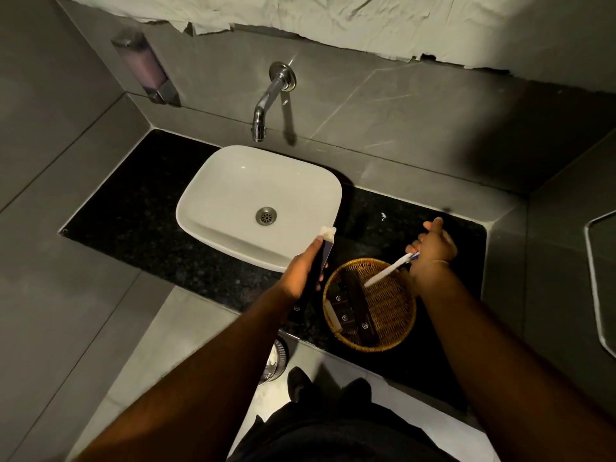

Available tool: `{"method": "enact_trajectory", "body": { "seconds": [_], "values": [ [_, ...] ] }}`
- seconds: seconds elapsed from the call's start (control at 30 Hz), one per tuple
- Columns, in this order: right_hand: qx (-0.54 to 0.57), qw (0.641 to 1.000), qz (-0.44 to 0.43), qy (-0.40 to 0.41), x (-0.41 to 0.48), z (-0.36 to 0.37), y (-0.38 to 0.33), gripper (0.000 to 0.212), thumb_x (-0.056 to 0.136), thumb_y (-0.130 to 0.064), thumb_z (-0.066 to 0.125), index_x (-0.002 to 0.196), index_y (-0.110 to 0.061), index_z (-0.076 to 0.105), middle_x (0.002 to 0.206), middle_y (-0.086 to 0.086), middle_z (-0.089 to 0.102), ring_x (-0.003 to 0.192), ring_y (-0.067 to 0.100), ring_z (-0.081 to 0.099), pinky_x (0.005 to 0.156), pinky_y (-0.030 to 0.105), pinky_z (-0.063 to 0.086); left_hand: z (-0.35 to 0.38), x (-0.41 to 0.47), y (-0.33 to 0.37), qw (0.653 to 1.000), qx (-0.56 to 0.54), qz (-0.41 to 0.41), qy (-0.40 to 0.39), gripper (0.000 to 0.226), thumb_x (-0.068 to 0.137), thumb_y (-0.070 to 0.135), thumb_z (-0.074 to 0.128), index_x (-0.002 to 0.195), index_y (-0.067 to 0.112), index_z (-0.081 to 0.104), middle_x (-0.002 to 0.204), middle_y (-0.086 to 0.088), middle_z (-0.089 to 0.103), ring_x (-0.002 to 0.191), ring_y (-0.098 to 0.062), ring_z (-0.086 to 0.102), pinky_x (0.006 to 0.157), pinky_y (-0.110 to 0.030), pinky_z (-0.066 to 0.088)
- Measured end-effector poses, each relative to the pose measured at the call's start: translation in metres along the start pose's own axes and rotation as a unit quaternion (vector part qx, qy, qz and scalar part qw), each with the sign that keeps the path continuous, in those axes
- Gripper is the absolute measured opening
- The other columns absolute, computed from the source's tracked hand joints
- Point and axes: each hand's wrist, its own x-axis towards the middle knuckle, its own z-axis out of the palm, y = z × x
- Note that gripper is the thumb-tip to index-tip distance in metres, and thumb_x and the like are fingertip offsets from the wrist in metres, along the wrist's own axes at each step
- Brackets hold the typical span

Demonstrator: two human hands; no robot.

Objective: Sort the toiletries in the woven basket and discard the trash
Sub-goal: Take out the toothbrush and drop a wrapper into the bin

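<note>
1. Surroundings: white rounded-rectangle ceramic basin (258,201) sits on a black speckled stone counter (140,208); chrome wall spout (266,105) at the basin's 12 o'clock; wall soap dispenser (145,70) at its 10 o'clock. Walls are grey tile. A small metal bin (276,360) stands on the floor under the counter edge, partly hidden by the left forearm.
2. Woven basket (396,315): round, tan wicker, on the counter at the basin's 4 o'clock, just beside its corner.
3. Basket contents: several dark rectangular sachets or boxes (353,301) crowded in its 9 o'clock half; each bears a small pale hexagon-like logo. No text legible.
4. Left hand (300,271): closed around a long, flat dark box (316,268), open white end up, held over the basin's near corner at the basket's 10 o'clock. Same pale logo near its lower end.
5. Right hand (431,248): at the basket's 1 o'clock, fingers pinching a white toothbrush (388,270) with blue at the gripped end; the shaft slants down over the basket interior.
</note>
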Motion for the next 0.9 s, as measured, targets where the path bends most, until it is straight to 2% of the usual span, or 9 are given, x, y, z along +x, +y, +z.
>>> {"method": "enact_trajectory", "body": {
  "seconds": [0.07, 0.17, 0.3, 0.43, 0.6, 0.67, 0.77, 0.83, 0.9],
  "values": [
    [-0.092, 0.992, 0.004, -0.08, -0.008, 0.004, 0.008, 0.029, 0.105, -0.037, 0.057, 0.089, -0.014, 0.063, 0.04, -0.01, 0.034, 0.029, 0.002, 0.025, 0.037, 0.015, 0.022, 0.003, 0.0, 0.006, 1.0, -0.028, 0.012, -0.005, 0.068, 0.103, 0.075, 0.043, 0.083, 0.014, 0.065, 0.074, -0.005, 0.057, 0.063, -0.02, 0.05, 0.062, -0.034, 0.037],
    [-0.238, 0.95, 0.015, -0.204, -0.025, 0.011, 0.021, 0.025, 0.102, -0.04, 0.063, 0.097, -0.015, 0.069, 0.047, -0.011, 0.037, 0.036, 0.004, 0.029, 0.036, 0.019, 0.026, 0.009, 0.002, 0.01, 0.999, -0.038, 0.022, -0.013, 0.07, 0.101, 0.078, 0.041, 0.082, 0.015, 0.064, 0.075, -0.006, 0.056, 0.063, -0.021, 0.048, 0.061, -0.035, 0.036],
    [-0.34, 0.9, -0.018, -0.273, -0.045, 0.018, 0.035, 0.027, 0.1, -0.039, 0.065, 0.099, -0.014, 0.072, 0.053, -0.008, 0.04, 0.042, 0.007, 0.033, 0.039, 0.021, 0.03, 0.016, -0.001, 0.008, 0.999, -0.004, 0.035, -0.008, 0.073, 0.1, 0.078, 0.043, 0.09, 0.008, 0.063, 0.079, -0.017, 0.051, 0.062, -0.026, 0.048, 0.061, -0.036, 0.037],
    [-0.353, 0.894, -0.057, -0.268, -0.057, 0.024, 0.046, 0.028, 0.101, -0.035, 0.064, 0.09, -0.01, 0.071, 0.055, -0.001, 0.039, 0.044, 0.01, 0.033, 0.04, 0.019, 0.031, 0.004, -0.004, 0.001, 0.989, 0.076, 0.071, 0.106, 0.077, 0.111, 0.066, 0.026, 0.093, 0.002, 0.064, 0.074, -0.022, 0.058, 0.057, -0.026, 0.056, 0.057, -0.031, 0.045],
    [-0.323, 0.908, -0.116, -0.242, -0.067, 0.043, 0.068, 0.045, 0.099, -0.032, 0.066, 0.059, -0.017, 0.054, 0.042, -0.009, 0.039, 0.039, 0.005, 0.034, 0.048, 0.021, 0.03, -0.032, -0.016, -0.029, 0.971, -0.01, 0.13, 0.203, 0.036, 0.118, 0.031, 0.043, 0.117, -0.003, 0.057, 0.079, -0.022, 0.057, 0.054, -0.024, 0.057, 0.052, -0.031, 0.048],
    [-0.322, 0.901, -0.121, -0.263, -0.075, 0.049, 0.081, 0.048, 0.097, -0.031, 0.067, 0.054, -0.017, 0.052, 0.039, -0.01, 0.039, 0.038, 0.003, 0.033, 0.046, 0.019, 0.029, -0.053, -0.024, -0.04, 0.952, 0.005, 0.162, 0.26, 0.024, 0.116, 0.018, 0.049, 0.116, -0.003, 0.06, 0.082, -0.016, 0.061, 0.065, -0.02, 0.06, 0.063, -0.032, 0.051],
    [-0.333, 0.883, -0.113, -0.312, -0.091, 0.058, 0.104, 0.049, 0.095, -0.033, 0.067, 0.049, -0.02, 0.057, 0.04, -0.012, 0.043, 0.038, 0.0, 0.037, 0.044, 0.013, 0.031, -0.097, -0.038, -0.064, 0.928, 0.022, 0.159, 0.337, 0.025, 0.111, 0.011, 0.059, 0.114, -0.013, 0.065, 0.096, -0.022, 0.065, 0.091, -0.026, 0.059, 0.085, -0.043, 0.052],
    [-0.345, 0.871, -0.106, -0.332, -0.1, 0.063, 0.119, 0.047, 0.094, -0.035, 0.067, 0.055, -0.012, 0.057, 0.045, -0.011, 0.044, 0.041, 0.001, 0.036, 0.044, 0.014, 0.031, -0.126, -0.052, -0.088, 0.91, 0.019, 0.123, 0.395, 0.024, 0.106, 0.016, 0.068, 0.114, -0.006, 0.07, 0.102, -0.025, 0.071, 0.094, -0.03, 0.065, 0.089, -0.045, 0.056],
    [-0.353, 0.862, -0.107, -0.347, -0.109, 0.068, 0.136, 0.051, 0.094, -0.034, 0.067, 0.062, 0.001, 0.05, 0.052, 0.0, 0.041, 0.046, 0.007, 0.033, 0.045, 0.019, 0.031, -0.152, -0.068, -0.115, 0.89, 0.03, 0.085, 0.446, 0.023, 0.101, 0.02, 0.074, 0.115, 0.002, 0.072, 0.105, -0.016, 0.073, 0.098, -0.031, 0.068, 0.088, -0.038, 0.053]
  ]
}}
